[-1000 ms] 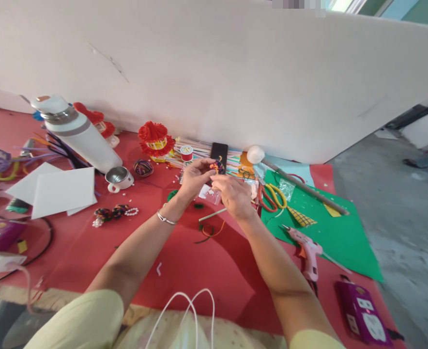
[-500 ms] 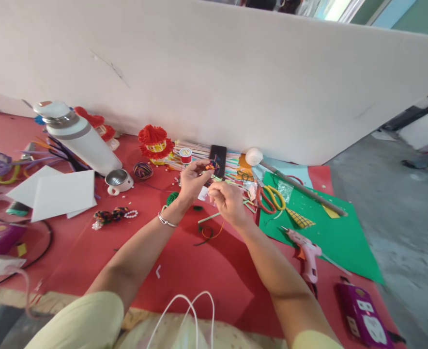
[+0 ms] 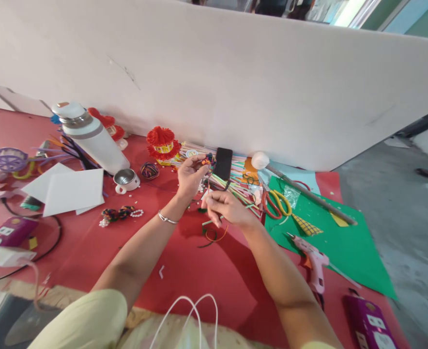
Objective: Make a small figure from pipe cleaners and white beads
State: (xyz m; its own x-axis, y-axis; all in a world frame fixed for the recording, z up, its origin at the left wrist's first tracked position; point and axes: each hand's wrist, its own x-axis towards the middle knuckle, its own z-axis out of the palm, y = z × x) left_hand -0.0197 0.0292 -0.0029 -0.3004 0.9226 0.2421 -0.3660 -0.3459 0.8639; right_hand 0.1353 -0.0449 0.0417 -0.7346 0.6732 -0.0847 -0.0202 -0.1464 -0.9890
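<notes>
My left hand [image 3: 191, 178] pinches a small bundle of multicoloured yarn [image 3: 208, 160] in its fingertips, raised over the table. Just below and to the right, my right hand [image 3: 225, 208] is closed, thumb against curled fingers; a thread may run from it toward the bundle, but I cannot make out what it holds. Beneath the hands lie green and orange yarn strands [image 3: 214, 236]. To the left rest a braided yarn piece with white beads [image 3: 117, 214] and a ball of multicoloured yarn [image 3: 150, 170].
Behind the hands are a phone [image 3: 223, 163] and paper straws [image 3: 236, 191]. Right: scissors [image 3: 282, 202], a stick [image 3: 312, 195], a glue gun [image 3: 313, 261] on green paper [image 3: 359, 247]. Left: a white bottle [image 3: 96, 143], a steel cup [image 3: 126, 180], white cards [image 3: 74, 191], a red yarn ornament [image 3: 162, 144].
My right hand has dropped slightly away from the yarn bundle, widening the gap between the hands. My left hand still holds the bundle. The whole view has shifted a little.
</notes>
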